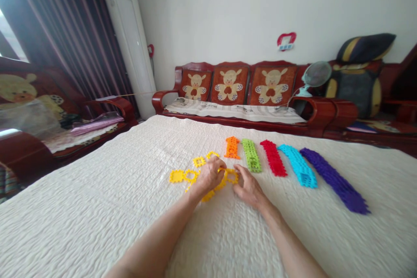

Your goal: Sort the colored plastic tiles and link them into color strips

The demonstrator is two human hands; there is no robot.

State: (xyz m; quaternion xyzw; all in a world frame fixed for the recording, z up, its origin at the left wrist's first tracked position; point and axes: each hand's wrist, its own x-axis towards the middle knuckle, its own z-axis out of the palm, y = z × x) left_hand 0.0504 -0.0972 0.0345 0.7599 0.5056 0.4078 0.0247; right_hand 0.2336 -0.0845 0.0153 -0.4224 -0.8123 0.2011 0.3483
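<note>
Both of my hands work over a group of yellow interlocking toy pieces on the quilted cover. My left hand point(211, 177) is closed, pinching a yellow piece whose shape its fingers partly hide. Thumb and fingers of my right hand point(250, 187) grip the right edge of a toothed yellow piece point(230, 182) with an open centre, close against the left hand's fingers. Left of my hands lies a filled yellow square point(177, 176), touching an open-centred piece. A square yellow frame point(203, 161) sits just beyond my left hand. More yellow pieces show under the left wrist.
Beyond and right of my hands, stacked strips lie in a row: orange point(232, 147), light green point(251, 155), red point(273, 158), light blue point(298, 165) and purple point(335, 180). A wooden sofa point(234, 120) stands behind the cream quilted surface point(97, 208). A small fan point(316, 74) stands at its right.
</note>
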